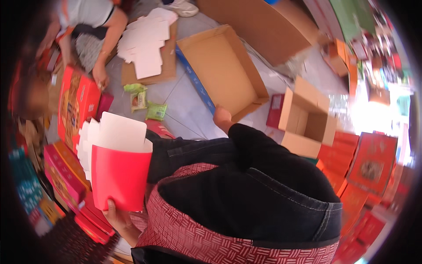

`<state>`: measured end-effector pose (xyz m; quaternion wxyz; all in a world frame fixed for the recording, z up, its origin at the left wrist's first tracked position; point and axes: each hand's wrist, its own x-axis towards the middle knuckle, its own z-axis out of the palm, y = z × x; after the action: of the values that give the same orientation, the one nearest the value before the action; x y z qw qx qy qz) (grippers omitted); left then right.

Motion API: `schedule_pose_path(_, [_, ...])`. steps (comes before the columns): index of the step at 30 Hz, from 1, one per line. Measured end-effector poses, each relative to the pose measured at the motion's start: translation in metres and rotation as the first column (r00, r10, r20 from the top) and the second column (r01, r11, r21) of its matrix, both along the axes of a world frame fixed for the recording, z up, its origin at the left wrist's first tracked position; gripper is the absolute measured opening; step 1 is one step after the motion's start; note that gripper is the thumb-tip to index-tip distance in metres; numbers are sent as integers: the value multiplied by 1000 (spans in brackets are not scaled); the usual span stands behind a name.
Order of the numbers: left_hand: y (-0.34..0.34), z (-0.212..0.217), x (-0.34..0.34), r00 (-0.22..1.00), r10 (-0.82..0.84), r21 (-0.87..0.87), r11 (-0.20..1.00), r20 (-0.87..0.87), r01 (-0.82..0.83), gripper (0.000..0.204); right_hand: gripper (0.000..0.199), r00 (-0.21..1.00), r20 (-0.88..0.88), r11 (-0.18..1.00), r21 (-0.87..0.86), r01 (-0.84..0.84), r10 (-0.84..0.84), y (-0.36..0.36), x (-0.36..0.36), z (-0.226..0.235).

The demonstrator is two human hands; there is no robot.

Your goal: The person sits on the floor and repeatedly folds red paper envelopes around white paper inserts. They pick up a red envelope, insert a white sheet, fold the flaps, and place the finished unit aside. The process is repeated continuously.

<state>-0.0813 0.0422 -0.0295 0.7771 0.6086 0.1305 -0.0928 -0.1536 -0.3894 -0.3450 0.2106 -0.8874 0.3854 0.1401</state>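
My left hand [115, 215] grips the lower edge of a bright red carton [121, 176], thumb on its face. The carton's white inner flaps stand up at its top. Behind it, stepped white edges show, perhaps of more flaps or flat blanks. My right hand [223, 116], at the end of a black sleeve, closes on the near corner of a shallow brown cardboard tray [224, 66] with a blue side. Most of the right fingers are hidden by the tray's wall. Nothing is seen inside the tray.
A person's hand [100, 75] is near a red printed box [78, 105] at left. White flat blanks [145, 44] lie on cardboard, with small green packets [156, 110] close by. An open brown carton [303, 116] and stacked red boxes [371, 163] stand right.
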Motion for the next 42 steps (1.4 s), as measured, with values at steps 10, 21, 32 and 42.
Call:
schedule_pose_path(10, [-1,17,84,956,-225,-114,962,189,249,49,49,986,34,936,-311,167,-165,-180,-76,400])
schedule_pose_path(21, [8,-2,75,948,-226,-199,942,224,271,46,51,947,-10,746,-618,246,-321,-153,-232,634])
schedule_pose_path(32, [45,14,68,972,-147,-144,974,185,175,45,56,916,215,633,-669,390,-338,-166,-259,622])
schedule_pose_path(42, [43,6,50,969,-117,-147,977,216,151,48,39,918,-42,750,-591,296,-394,-136,-243,335])
